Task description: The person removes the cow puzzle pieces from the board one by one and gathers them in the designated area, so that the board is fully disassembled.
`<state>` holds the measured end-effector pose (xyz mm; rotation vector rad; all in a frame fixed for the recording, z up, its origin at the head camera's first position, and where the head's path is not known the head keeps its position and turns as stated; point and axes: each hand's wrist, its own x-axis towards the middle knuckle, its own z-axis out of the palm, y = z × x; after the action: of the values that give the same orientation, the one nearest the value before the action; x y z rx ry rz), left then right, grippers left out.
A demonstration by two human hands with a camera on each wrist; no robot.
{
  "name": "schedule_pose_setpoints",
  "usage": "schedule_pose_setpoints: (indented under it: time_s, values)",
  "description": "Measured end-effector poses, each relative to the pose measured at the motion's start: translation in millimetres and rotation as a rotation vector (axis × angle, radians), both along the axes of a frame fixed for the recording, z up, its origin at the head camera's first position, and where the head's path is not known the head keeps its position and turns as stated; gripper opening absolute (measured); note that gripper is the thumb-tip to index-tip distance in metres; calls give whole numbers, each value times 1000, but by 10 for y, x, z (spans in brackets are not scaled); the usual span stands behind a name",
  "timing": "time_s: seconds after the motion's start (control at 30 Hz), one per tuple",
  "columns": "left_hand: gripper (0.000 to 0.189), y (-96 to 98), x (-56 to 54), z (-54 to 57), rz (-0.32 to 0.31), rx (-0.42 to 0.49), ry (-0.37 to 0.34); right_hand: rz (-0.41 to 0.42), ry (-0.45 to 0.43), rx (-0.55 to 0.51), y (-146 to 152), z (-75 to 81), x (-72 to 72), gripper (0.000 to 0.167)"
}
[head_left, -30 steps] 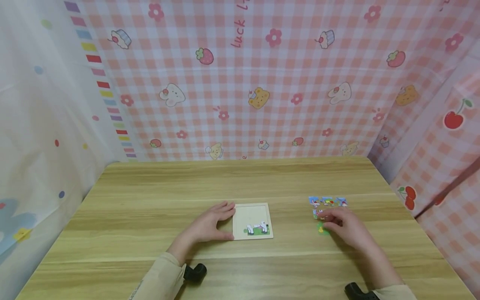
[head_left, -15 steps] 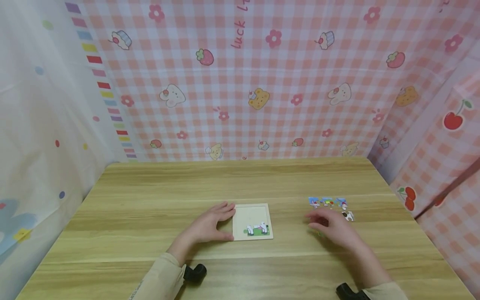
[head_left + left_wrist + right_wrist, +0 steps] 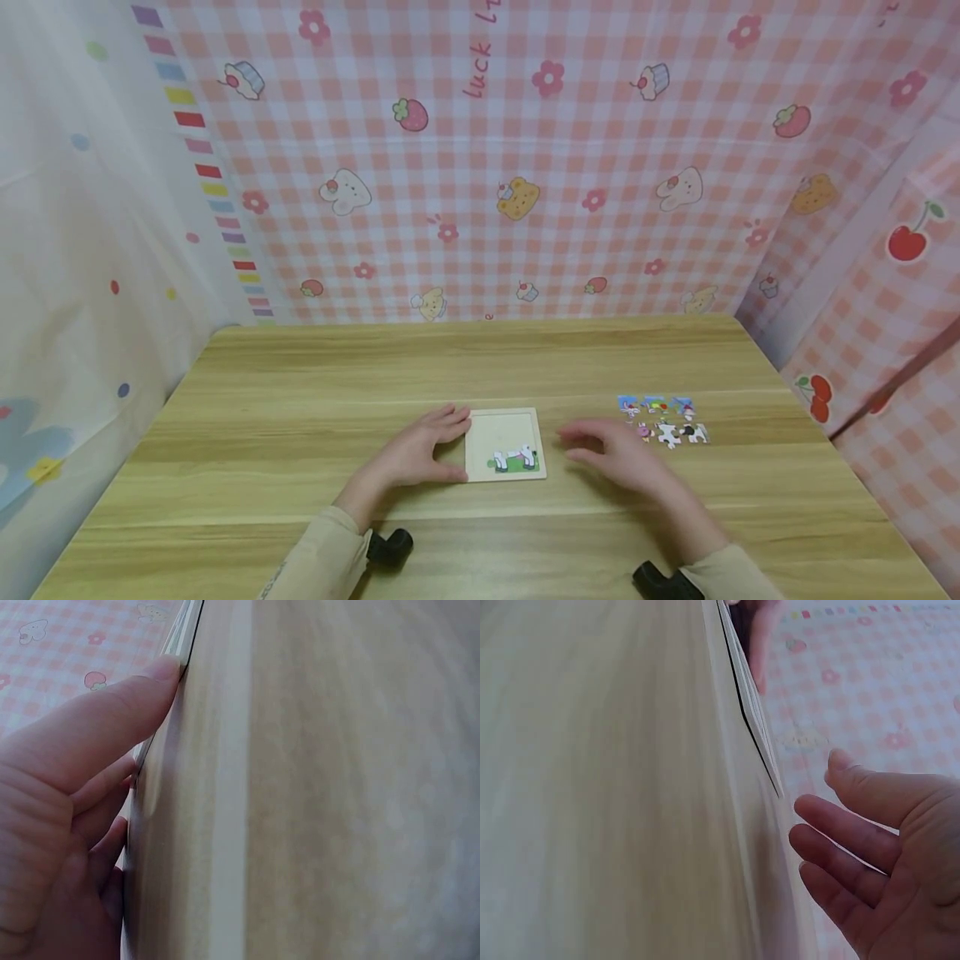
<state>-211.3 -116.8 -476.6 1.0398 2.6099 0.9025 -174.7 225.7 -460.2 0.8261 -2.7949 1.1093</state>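
A small square wooden puzzle board (image 3: 500, 437) lies on the table, with white-and-green puzzle pieces (image 3: 514, 458) fitted along its lower right. My left hand (image 3: 420, 446) holds the board's left edge, thumb at the near corner and fingers at the far one. In the left wrist view, the thumb (image 3: 97, 727) touches the frame's rim. My right hand (image 3: 618, 454) hovers just right of the board, thumb and fingers apart and loosely bent. In the right wrist view nothing shows between its fingers (image 3: 847, 832). The table area beneath this hand is hidden.
Loose puzzle pieces lie at the right in two rows: a far row with blue tops (image 3: 656, 406) and a nearer row with a white piece (image 3: 667, 433) and a black-and-white one (image 3: 696, 433). Pink checked cloth (image 3: 450, 167) hangs behind the wooden table (image 3: 337, 367).
My right hand has moved left from the loose pieces toward the board, uncovering the nearer row. The green piece seen near it earlier is out of sight. My left hand and the board stay put.
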Motion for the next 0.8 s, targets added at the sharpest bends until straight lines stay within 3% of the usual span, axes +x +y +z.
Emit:
schedule_pose_setpoints:
  time_s: [0.27,0.67,0.8]
  values:
    - [79,-2,-4,-9,3,12,-8,26,60,12,-268,1,-49,34]
    - [78,6,2,0,4,17,-10,133,164,70,-540,7,-115,41]
    - [77,8,14,23,0,14,-7,152,153,114,-589,-7,-117,43]
